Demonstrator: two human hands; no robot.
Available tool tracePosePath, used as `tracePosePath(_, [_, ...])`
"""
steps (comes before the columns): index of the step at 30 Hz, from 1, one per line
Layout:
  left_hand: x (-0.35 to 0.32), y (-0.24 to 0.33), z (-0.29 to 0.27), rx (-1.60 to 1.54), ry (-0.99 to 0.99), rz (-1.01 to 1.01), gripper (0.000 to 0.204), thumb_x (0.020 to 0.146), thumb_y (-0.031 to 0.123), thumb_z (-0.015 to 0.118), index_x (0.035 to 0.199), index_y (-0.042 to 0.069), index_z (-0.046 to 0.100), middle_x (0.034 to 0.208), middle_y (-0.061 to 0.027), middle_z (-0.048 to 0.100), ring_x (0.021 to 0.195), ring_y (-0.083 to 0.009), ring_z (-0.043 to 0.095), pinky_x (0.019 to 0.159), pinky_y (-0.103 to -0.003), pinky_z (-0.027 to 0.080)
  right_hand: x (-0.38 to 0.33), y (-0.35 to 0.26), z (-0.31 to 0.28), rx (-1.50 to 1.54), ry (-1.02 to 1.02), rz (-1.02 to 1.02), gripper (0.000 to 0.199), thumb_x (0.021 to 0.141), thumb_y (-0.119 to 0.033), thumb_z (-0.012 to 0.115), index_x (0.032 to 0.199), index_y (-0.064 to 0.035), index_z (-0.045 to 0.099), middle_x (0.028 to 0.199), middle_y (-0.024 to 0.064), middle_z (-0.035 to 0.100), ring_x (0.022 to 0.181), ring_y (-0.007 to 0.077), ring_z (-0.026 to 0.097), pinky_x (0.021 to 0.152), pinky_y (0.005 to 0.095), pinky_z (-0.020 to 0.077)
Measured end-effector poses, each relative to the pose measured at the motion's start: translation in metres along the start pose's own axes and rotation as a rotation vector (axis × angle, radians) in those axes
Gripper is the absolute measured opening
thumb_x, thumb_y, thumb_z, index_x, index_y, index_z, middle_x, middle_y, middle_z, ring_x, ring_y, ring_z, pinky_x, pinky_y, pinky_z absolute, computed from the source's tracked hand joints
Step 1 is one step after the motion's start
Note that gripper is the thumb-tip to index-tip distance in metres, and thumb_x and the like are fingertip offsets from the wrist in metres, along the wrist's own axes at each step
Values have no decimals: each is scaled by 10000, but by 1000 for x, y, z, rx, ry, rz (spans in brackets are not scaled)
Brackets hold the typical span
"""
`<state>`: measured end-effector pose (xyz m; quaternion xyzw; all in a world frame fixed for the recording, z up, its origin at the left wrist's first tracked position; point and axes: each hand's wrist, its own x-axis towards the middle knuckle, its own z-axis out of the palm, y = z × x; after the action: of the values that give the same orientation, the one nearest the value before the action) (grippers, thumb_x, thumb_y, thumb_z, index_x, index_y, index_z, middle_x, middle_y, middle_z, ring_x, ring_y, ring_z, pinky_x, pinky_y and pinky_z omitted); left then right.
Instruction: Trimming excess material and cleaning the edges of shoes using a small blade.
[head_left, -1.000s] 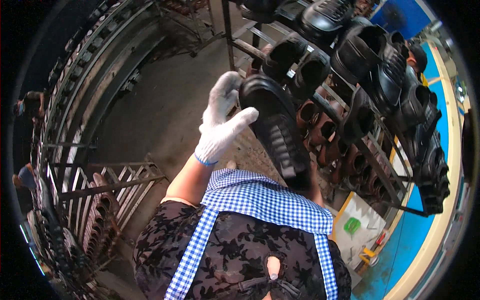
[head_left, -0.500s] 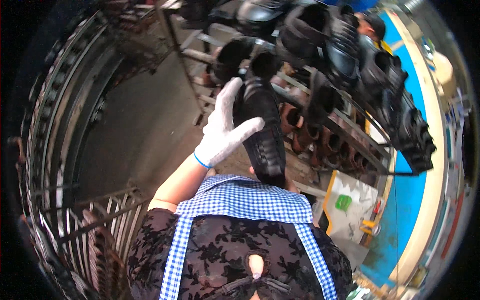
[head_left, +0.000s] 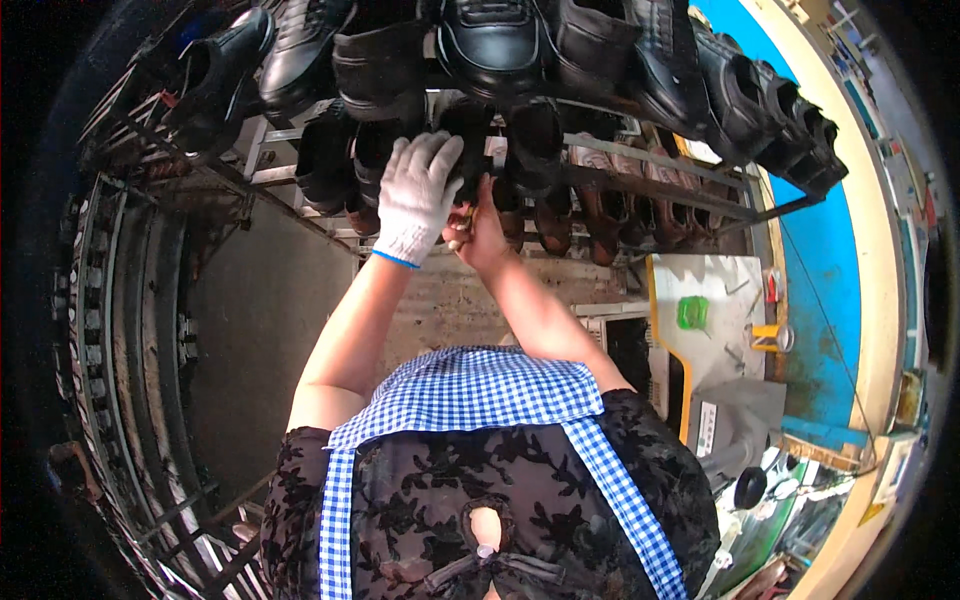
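Both my hands reach up to the second tier of a shoe rack, around a black shoe (head_left: pixel 466 125) that they partly cover. My left hand (head_left: pixel 415 192), in a white knitted glove with a blue cuff, lies along the shoe's left side. Its fingers are close together and bent over the shoe; the thumb is hidden. Bare, my right hand (head_left: pixel 482 232) grips the shoe's near end from the lower right with curled fingers. A small yellowish spot shows among those fingers, too small to name. More black shoes stand close on either side, one of them a black shoe (head_left: pixel 534 150) just right.
Black lace-up shoes (head_left: pixel 492 45) line the top tier above my hands. Brown shoes (head_left: pixel 610 225) fill a lower tier at right. A metal rack post (head_left: pixel 300 220) slants at left. A white table (head_left: pixel 715 285) carries a green basket (head_left: pixel 692 313) at right.
The black shoe has gone from near my apron up to the rack. My left hand's spread fingers have closed together, my right hand has come into sight, and the view has turned toward the rack.
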<state>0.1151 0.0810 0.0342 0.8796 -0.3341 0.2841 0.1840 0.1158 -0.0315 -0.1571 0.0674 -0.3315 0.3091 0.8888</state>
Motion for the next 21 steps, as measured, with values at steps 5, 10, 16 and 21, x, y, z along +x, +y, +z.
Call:
tracePosePath(5, [2,24,3,-170,119,110,477,717,110,704,1181,94,592,1253,-126,554,1171,-322,535,1031,-487,419,-21,29,85,-540,1078,-32,517,935,-584,494,1143,-117,575,1027,36,639,469,67,340,379,210,204])
tracePosePath(10, [34,58,36,-86,8,126,487,754,224,691,1201,66,574,1223,-113,581,1220,-312,498,1074,-504,356,-47,4,107,-485,1186,-139,540,938,-607,446,1146,-128,584,769,-5,562,516,60,387,367,191,204])
tracePosePath(16, [18,79,26,-160,-324,390,292,839,326,643,966,63,625,1003,-125,637,1113,-312,564,1037,-437,394,-83,-32,104,-246,733,-184,743,822,-826,347,1047,-176,629,783,-2,652,426,89,443,345,195,223])
tracePosePath(21, [-33,86,-29,-911,-166,-3,288,832,177,727,1038,10,615,1155,-194,626,1123,-332,596,940,-413,484,-114,6,136,-568,917,-221,745,861,-711,428,1196,-62,574,921,106,667,549,148,589,386,283,453])
